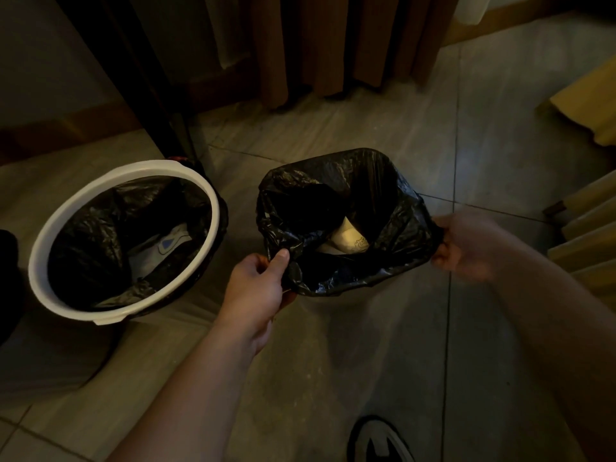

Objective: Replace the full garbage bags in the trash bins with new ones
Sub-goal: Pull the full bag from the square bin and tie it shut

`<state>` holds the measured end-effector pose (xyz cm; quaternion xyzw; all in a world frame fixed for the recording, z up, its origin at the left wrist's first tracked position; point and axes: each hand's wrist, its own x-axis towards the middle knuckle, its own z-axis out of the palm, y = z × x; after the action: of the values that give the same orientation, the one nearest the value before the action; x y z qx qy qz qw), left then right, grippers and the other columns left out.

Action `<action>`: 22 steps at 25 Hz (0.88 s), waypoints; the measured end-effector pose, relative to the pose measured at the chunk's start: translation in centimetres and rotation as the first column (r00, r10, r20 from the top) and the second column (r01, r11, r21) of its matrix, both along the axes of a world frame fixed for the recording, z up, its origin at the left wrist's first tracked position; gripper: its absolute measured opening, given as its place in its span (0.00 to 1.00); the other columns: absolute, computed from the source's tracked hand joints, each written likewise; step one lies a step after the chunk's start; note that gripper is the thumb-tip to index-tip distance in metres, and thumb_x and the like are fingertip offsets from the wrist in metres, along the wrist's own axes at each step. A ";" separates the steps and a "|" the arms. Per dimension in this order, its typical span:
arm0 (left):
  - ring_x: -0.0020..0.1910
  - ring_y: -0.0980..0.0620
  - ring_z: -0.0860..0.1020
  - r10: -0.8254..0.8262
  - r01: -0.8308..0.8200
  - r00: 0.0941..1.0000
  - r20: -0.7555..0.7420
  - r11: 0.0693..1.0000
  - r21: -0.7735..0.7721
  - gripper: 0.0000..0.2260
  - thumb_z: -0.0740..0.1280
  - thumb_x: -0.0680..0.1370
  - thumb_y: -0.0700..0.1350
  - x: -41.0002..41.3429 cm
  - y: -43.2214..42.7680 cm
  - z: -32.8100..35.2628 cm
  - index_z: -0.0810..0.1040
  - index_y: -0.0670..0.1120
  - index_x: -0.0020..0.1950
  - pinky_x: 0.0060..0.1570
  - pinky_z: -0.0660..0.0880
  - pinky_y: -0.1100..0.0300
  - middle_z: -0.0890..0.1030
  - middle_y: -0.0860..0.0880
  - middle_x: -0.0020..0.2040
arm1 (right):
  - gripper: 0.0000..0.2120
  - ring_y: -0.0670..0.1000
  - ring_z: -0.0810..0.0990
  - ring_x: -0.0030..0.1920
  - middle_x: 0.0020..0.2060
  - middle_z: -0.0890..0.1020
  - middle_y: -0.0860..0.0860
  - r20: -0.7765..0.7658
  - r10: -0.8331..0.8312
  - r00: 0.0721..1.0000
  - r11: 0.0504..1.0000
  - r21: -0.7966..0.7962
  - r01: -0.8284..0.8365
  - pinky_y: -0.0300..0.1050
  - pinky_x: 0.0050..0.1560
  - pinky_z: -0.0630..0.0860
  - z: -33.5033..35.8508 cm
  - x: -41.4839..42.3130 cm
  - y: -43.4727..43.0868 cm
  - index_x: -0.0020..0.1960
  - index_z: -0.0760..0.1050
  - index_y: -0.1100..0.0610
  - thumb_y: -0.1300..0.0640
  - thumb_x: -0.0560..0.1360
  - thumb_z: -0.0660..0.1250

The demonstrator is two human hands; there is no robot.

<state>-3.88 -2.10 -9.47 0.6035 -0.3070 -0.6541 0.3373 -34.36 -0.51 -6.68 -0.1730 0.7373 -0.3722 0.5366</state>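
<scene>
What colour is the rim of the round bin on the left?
The rim is white, with a black liner inside it; the head view shows it best.

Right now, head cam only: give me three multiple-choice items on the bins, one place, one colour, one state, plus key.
1. Where does the white-rimmed bin stand relative to the black bag in the hands?
A) on its left
B) on its right
C) behind it

2. The liner in the white-rimmed bin is:
A) white
B) black
C) blue

3. The black bag's mouth is:
A) knotted shut
B) spread open
C) folded flat on the floor

Key:
1 A: the bin sits left of the bag in the view.
2 B: dark plastic lines it below the white rim.
3 B: the left hand and right hand each hold an edge, and a paper cup shows inside.
</scene>
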 end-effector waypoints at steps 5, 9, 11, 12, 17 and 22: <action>0.48 0.50 0.88 0.033 -0.034 0.999 -0.025 0.999 -0.017 0.08 0.68 0.84 0.51 -0.5 0.2 -0.2 0.81 0.49 0.59 0.43 0.84 0.55 0.89 0.48 0.49 | 0.12 0.49 0.68 0.31 0.32 0.71 0.52 0.062 -0.026 0.998 0.991 -0.127 0.034 0.45 0.33 0.66 -1.1 -0.2 1.4 0.44 0.77 0.56 0.57 0.86 0.61; 0.47 0.48 0.88 0.051 -0.051 0.998 -0.025 0.998 -0.026 0.08 0.68 0.84 0.49 -0.9 0.2 0.1 0.81 0.46 0.57 0.47 0.84 0.51 0.89 0.46 0.47 | 0.10 0.51 0.76 0.37 0.37 0.76 0.52 0.192 0.033 0.981 0.981 -0.194 0.005 0.48 0.40 0.73 -0.9 -1.6 3.2 0.50 0.80 0.57 0.50 0.83 0.66; 0.44 0.49 0.88 0.055 -0.055 0.998 -0.021 0.998 -0.030 0.07 0.68 0.84 0.49 -1.0 0.2 0.1 0.81 0.46 0.56 0.41 0.84 0.54 0.89 0.47 0.46 | 0.11 0.50 0.78 0.38 0.39 0.79 0.52 0.157 0.106 0.982 0.976 -0.204 -0.073 0.47 0.42 0.75 -1.1 -2.0 3.9 0.52 0.82 0.57 0.50 0.78 0.72; 0.44 0.50 0.88 0.055 -0.056 0.998 -0.014 0.998 -0.032 0.07 0.68 0.84 0.49 -1.0 0.2 0.1 0.81 0.47 0.56 0.39 0.84 0.57 0.89 0.47 0.45 | 0.10 0.49 0.78 0.39 0.40 0.79 0.53 0.136 0.128 0.982 0.973 -0.211 -0.098 0.47 0.43 0.77 -1.2 -2.0 4.2 0.50 0.82 0.58 0.51 0.75 0.75; 0.41 0.54 0.87 0.028 -0.025 0.999 0.035 0.997 -0.068 0.07 0.68 0.84 0.51 -0.7 0.3 0.1 0.81 0.49 0.58 0.34 0.82 0.62 0.88 0.53 0.44 | 0.09 0.52 0.77 0.41 0.41 0.77 0.56 -0.167 0.156 0.974 0.974 -0.137 -0.180 0.48 0.45 0.79 -0.5 -1.5 4.5 0.50 0.81 0.62 0.55 0.79 0.73; 0.41 0.54 0.88 0.020 -0.016 0.998 0.052 0.997 -0.077 0.08 0.68 0.84 0.51 -0.8 0.3 0.0 0.80 0.50 0.60 0.33 0.82 0.60 0.88 0.54 0.44 | 0.19 0.43 0.71 0.23 0.21 0.72 0.45 -0.570 0.280 0.772 0.918 -0.076 -0.389 0.38 0.26 0.69 0.3 1.1 3.4 0.32 0.76 0.54 0.52 0.82 0.69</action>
<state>-4.69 -1.83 -9.47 0.6099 -0.3350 -0.6226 0.3578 -33.25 2.92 -6.38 -0.4512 0.7778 -0.2736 0.3415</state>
